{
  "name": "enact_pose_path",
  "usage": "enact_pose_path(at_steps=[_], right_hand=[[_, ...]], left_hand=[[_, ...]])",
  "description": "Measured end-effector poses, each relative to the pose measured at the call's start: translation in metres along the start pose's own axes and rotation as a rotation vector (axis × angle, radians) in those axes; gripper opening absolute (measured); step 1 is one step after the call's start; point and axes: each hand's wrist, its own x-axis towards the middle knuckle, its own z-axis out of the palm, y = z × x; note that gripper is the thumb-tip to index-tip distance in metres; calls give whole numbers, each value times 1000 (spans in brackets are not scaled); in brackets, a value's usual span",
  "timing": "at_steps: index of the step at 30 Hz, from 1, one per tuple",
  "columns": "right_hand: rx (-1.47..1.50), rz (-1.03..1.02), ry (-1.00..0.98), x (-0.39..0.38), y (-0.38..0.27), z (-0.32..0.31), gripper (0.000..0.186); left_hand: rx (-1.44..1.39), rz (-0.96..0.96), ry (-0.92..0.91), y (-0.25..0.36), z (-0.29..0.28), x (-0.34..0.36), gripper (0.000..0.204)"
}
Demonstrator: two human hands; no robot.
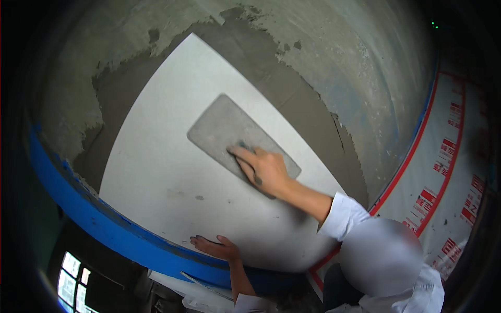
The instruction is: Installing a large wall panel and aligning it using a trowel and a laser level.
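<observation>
A large white panel (156,146) covers much of a grey mortar patch (318,125). My right hand (263,167) grips the handle of a flat grey rectangular float (224,117), which lies against the panel's middle. Lower down, my left hand (216,248) rests near the panel's lower edge, fingers extended and apart, with nothing visible in it. Both forearms show white sleeves; a blurred round patch hides part of the white clothing at the lower right.
Rough concrete (365,47) surrounds the mortar. A blue strip (88,211) runs along the left and bottom. White plastic sheeting with red markings (438,203) covers the right side. A window (70,279) and some dim, unclear objects show at the lower left.
</observation>
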Motion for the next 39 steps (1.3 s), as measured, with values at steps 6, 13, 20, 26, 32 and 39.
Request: enact_pose_path(at_steps=[6,13,20,26,32,39], right_hand=[[234,129,-14,-112,69,-38,46],[471,133,-5,-171,134,-70,52],[365,-333,-2,-128,100,-89,55],[476,24,-470,-39,93,-36,60],[572,-342,141,-30,60,-69,48],[560,-41,-280,13,68,-35,36]], left_hand=[[-17,1,-118,15,-11,38,80],[31,75,-7,68,11,114,81],[-3,79,-39,60,26,106,93],[-25,51,-52,77,34,103,87],[38,0,-28,66,8,112,85],[-55,61,-32,80,35,108,87]])
